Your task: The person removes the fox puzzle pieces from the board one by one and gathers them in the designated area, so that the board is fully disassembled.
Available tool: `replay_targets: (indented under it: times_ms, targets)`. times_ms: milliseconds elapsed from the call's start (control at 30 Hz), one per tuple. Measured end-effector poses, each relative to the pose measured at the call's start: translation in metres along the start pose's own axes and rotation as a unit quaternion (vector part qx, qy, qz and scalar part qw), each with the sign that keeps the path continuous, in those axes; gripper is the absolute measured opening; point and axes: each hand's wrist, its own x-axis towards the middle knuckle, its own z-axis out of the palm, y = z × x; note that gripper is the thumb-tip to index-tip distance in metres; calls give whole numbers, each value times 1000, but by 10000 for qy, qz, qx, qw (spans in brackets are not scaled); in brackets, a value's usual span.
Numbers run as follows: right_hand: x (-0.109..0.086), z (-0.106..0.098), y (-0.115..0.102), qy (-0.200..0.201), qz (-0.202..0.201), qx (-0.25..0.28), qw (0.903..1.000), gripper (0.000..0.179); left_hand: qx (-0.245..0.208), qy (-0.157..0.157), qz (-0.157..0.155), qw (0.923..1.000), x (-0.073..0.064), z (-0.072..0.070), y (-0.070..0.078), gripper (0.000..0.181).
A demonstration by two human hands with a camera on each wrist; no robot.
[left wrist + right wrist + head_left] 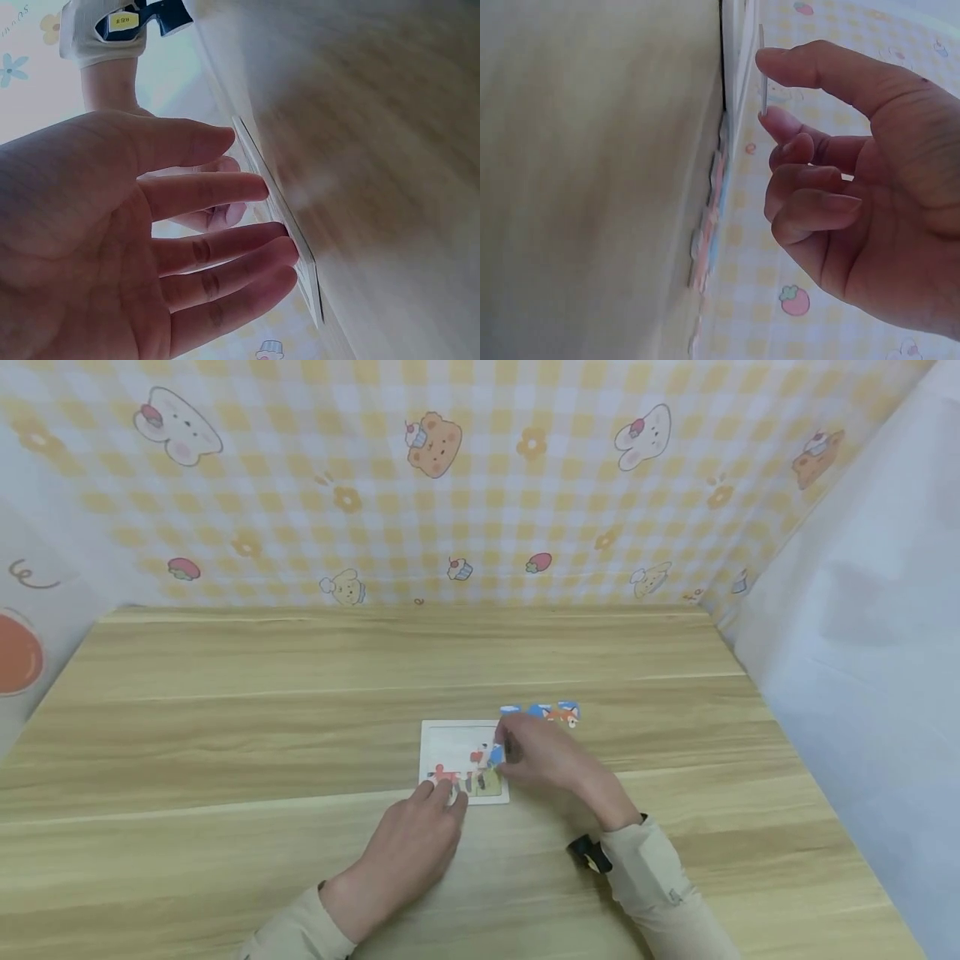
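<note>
A square jigsaw tray (426, 743) with a white rim lies on the table, its lower part filled with several joined pieces (480, 783). Between thumb and index finger my right hand (543, 752) pinches a puzzle piece (491, 755) in blue, white and red, over the tray's right side. The right wrist view shows this piece (764, 86) edge-on, lifted off the tray, with the other fingers curled. My left hand (411, 837) rests its fingertips at the tray's near left edge. In the left wrist view its fingers (225, 251) are nearly straight.
Loose puzzle pieces (558, 712), blue with an orange animal, lie just beyond the tray's far right corner. The wooden table (247, 727) ends at a checked cloth backdrop (480, 510), and white cloth (847, 635) hangs on the right.
</note>
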Motion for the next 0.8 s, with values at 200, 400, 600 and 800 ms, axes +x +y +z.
replay_targets:
  times_ms: [200, 400, 600, 800]
  targets:
    - [-5, -13, 10, -69, -129, 379, 9992, 24, -45, -104, -46, 9999, 1, -1, 2, 22]
    - [-14, -33, 23, -126, 54, 603, 9981, 22, -44, 3, -48, 10000, -1, -2, 2, 23]
    - [-21, -46, 36, -140, 281, 684, 9972, 24, -6, 59, -17, 10000, -2, -1, 1, 23]
    - [-28, -56, 46, -98, 431, 683, 9967, 21, -3, 154, 4, 9999, -2, 0, 1, 23]
